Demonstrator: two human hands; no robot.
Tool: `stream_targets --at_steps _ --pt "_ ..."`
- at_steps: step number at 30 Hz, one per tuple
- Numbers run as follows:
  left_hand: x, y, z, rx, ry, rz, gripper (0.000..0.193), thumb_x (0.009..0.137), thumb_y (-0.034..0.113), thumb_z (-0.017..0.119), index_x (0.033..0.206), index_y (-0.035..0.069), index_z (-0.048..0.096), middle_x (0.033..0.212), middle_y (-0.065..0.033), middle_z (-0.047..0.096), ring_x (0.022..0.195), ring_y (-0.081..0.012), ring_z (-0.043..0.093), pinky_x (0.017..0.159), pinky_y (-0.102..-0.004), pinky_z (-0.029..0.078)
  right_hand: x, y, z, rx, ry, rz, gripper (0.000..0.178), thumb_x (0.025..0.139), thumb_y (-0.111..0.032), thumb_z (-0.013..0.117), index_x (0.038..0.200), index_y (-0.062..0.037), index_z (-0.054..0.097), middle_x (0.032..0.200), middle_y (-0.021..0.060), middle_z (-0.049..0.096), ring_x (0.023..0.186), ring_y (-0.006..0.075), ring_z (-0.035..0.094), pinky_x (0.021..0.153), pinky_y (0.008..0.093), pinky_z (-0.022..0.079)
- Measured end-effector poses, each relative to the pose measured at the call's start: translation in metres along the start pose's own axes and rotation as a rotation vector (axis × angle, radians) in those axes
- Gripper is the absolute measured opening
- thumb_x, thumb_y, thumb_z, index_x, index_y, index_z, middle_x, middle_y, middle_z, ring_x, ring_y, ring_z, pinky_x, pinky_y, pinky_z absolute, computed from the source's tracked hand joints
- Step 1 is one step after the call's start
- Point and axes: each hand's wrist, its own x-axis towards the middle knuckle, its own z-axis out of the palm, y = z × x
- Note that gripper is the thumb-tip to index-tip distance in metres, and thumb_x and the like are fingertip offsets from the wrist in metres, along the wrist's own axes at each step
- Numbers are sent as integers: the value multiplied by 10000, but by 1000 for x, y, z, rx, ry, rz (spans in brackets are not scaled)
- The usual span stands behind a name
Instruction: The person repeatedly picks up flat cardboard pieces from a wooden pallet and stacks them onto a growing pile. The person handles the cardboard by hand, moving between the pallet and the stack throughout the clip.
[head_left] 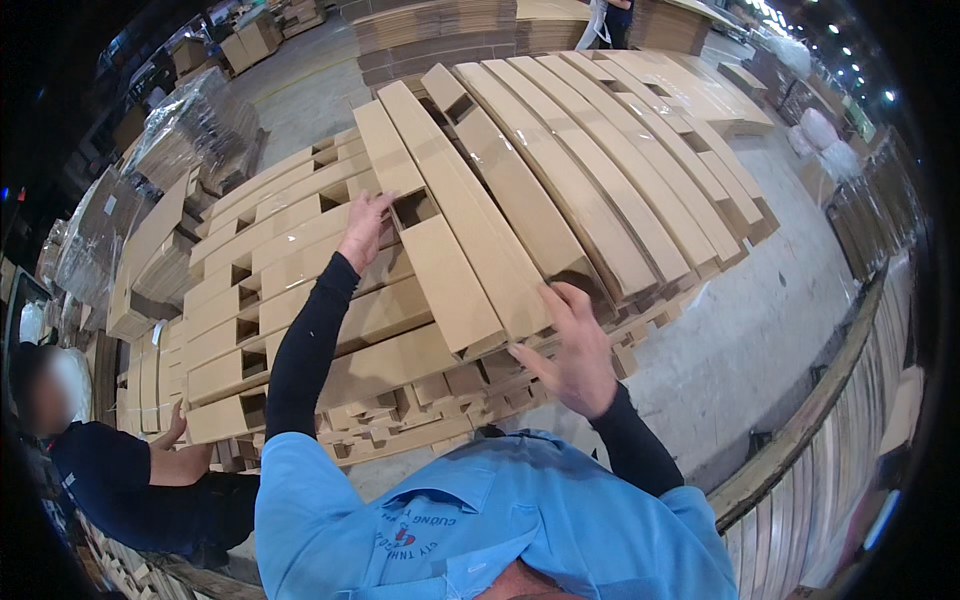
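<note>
1. The cardboard sheet [452,215] under both hands is a long, flat, tan die-cut blank with a square notch cut into its left edge. It lies on top of a big spread of like blanks, slanting from the upper left toward the lower right.
2. The left hand [364,230] rests flat on the sheet's left edge beside the notch, fingers stretched out and a little apart, gripping nothing.
3. The right hand [572,345] is at the sheet's near right corner, fingers spread wide and open; whether the fingertips press the edge or only hover beside it is hard to tell.
4. The cardboard stack [600,160] fans out in overlapping rows to the right, and another set of rows [260,290] runs to the left; a glossy film seems to cover some of them.
5. Small folded flaps [430,400] jut from the near edge of the pile, partly hidden by the blue shirt [480,530].
6. A co-worker's hand [175,428] touches the low left corner of the pile; that person's body is cut off by the dark rim.
7. Wrapped bundles [190,130] at the far left are blurred and bent by the lens.
</note>
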Motion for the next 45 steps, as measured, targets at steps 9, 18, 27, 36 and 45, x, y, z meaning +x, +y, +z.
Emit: stream_targets --at_steps 9,18,27,36,45 --pt "25 -15 -6 100 -125 258 802 774 30 604 1461 -129 221 1433 -234 440 1310 -273 444 1089 -335 340 -24 53 -8 -315 168 36 498 724 -3 722 1211 -49 626 1271 193 553 1155 357 530 968 429 443" --pt "30 -18 16 88 -67 450 621 789 5 516 1393 -75 396 1379 -184 512 1240 -247 502 1048 -311 378 -14 65 5 -122 248 167 288 857 32 616 1133 -35 664 1226 177 569 994 306 632 782 344 531" --pt "-22 1 24 -219 -28 234 330 887 230 664 1105 13 544 1002 -96 625 932 -185 596 821 -328 515 -55 66 22 183 705 -15 363 825 64 614 1184 12 623 1437 198 410 1267 298 461 956 386 448" --pt "-210 -44 -22 -201 311 629 434 951 212 653 1288 -17 504 1202 -103 623 1114 -167 587 916 -317 503 -60 38 12 706 279 -335 232 920 -30 550 1126 53 617 1115 143 565 823 182 535 726 289 453" --pt "-649 -360 -1 102 1677 -401 327 832 249 654 1033 -9 650 887 -160 707 826 -259 681 751 -367 529 -62 -20 37 1262 -737 -486 402 872 -276 659 1075 67 606 990 209 572 862 277 588 666 311 529"
